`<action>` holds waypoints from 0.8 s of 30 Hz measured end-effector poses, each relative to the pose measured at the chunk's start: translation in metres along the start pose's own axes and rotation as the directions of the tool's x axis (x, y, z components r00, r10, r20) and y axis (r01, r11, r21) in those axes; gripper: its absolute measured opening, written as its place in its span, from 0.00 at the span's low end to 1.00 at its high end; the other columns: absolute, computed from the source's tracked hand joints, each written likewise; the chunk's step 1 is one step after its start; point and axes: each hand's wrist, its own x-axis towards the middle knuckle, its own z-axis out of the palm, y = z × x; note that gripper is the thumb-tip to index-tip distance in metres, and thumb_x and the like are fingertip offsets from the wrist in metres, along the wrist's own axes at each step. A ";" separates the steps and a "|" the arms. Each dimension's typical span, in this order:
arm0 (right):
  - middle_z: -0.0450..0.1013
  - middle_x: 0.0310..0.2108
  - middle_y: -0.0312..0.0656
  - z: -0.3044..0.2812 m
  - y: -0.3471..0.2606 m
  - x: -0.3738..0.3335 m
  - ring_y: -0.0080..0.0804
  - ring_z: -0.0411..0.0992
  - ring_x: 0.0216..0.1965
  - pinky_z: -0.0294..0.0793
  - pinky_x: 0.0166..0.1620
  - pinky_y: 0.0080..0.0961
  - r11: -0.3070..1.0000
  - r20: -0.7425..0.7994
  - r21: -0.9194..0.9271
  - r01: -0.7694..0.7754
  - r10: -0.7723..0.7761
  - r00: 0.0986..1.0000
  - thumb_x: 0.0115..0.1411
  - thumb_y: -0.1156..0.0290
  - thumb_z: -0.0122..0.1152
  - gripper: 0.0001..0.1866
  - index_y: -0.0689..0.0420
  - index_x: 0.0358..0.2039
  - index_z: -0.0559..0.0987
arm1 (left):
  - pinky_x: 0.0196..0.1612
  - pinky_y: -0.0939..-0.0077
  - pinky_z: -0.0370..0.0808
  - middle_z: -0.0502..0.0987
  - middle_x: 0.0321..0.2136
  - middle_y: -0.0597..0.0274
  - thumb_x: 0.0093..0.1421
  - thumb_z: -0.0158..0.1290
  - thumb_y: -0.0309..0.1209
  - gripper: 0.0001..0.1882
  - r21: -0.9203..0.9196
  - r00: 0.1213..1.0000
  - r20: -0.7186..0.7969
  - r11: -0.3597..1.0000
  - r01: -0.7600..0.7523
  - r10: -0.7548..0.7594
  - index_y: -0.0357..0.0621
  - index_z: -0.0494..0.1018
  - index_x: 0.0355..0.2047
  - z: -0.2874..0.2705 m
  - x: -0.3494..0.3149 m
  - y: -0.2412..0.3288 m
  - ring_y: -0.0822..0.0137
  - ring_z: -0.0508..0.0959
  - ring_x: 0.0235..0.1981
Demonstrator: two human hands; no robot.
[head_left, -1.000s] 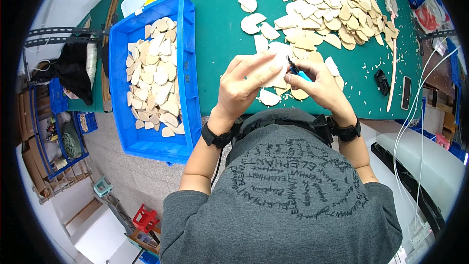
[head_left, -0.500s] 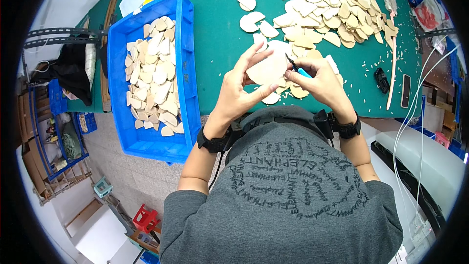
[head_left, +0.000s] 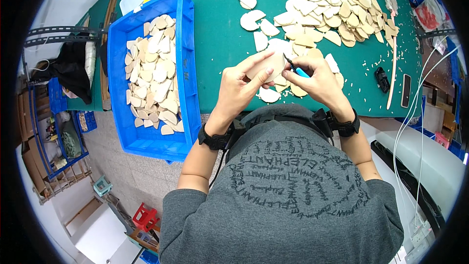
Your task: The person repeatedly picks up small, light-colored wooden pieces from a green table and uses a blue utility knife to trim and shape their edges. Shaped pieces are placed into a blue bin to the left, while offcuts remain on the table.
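My left hand (head_left: 235,89) is closed on a flat, pale rounded piece (head_left: 276,62), with the thumb on its near face and the fingers along the far side. My right hand (head_left: 320,80) grips a blue-handled tool (head_left: 302,73) with a narrow dark tip; its exact kind is hard to make out. That tip points up and to the left, close to the right edge of the held piece. Under and around both hands lie more flat pale pieces (head_left: 269,95) on the green table (head_left: 220,44).
A blue crate (head_left: 188,78) on the left holds many similar pieces. A large heap of them (head_left: 337,10) covers the far right. Small pale shavings, a pink stick with a fluffy head (head_left: 392,49), a black object (head_left: 381,80) and a phone (head_left: 406,91) lie at right.
The held piece has tilted and turned in my left hand, whose thumb and fingers have drawn closer together. My right hand keeps the tool almost in the same place.
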 end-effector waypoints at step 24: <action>0.67 0.19 0.29 -0.016 0.014 0.000 0.16 0.64 0.25 0.63 0.30 0.16 0.989 -0.162 -0.034 -0.141 0.134 0.978 0.53 0.64 0.66 0.12 0.62 0.29 0.79 | 0.46 0.60 0.72 0.68 0.41 0.51 0.46 0.64 0.46 0.28 0.817 0.991 -0.062 0.564 0.120 -0.120 0.43 0.73 0.44 0.016 0.014 -0.144 0.53 0.69 0.46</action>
